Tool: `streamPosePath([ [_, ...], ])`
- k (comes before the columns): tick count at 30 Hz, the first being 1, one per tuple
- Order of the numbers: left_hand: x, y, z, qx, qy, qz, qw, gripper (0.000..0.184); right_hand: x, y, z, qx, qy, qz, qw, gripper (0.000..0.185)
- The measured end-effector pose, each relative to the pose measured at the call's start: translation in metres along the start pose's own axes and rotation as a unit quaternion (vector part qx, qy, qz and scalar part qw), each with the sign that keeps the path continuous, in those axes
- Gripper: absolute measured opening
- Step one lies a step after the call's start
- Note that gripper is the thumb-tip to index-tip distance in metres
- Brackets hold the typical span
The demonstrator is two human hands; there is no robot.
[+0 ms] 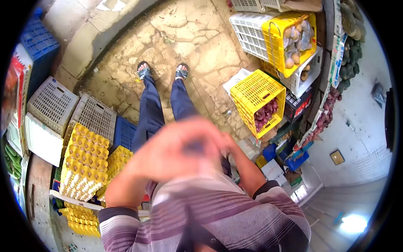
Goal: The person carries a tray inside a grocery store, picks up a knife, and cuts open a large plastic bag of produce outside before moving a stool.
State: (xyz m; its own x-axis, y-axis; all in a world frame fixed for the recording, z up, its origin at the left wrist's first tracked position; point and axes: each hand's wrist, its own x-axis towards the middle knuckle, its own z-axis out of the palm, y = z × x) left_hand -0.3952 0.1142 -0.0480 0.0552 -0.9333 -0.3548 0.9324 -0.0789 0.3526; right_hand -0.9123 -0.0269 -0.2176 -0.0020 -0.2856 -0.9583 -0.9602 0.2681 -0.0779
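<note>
My left hand (174, 149) is raised in front of my chest, close to the camera and heavily smeared by motion. My right hand (225, 145) meets it or lies just behind it, mostly hidden, so whether they touch is unclear. A small dark patch shows amid the blurred fingers; I cannot tell if it is a gap or an object. Below them are my striped shirt (201, 197) and dark trousers (150, 110). Nearest on the left, stacked yellow egg trays (86, 155) hold white eggs at the lower part.
On the right, a yellow crate (255, 90) holds red onions (267, 114); another yellow crate (268, 38) holds bagged round produce. Grey crates (52, 103) and a blue crate (40, 40) stand left. Cracked stone floor (205, 38) lies around my sandalled feet (181, 70).
</note>
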Motion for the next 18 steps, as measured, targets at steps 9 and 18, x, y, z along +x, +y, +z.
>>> streamPosePath([
  [9, -0.115, -0.042, -0.159, 0.32, 0.483, -0.019, 0.815, 0.029, 0.005, -0.082, -0.014, -0.17, -0.033, -0.147, 0.974, 0.013],
  [18, -0.136, 0.058, -0.183, 0.267, 0.519, 0.125, 0.802, 0.028, 0.047, -0.267, 0.015, -0.17, 0.028, -0.152, 0.973, 0.015],
])
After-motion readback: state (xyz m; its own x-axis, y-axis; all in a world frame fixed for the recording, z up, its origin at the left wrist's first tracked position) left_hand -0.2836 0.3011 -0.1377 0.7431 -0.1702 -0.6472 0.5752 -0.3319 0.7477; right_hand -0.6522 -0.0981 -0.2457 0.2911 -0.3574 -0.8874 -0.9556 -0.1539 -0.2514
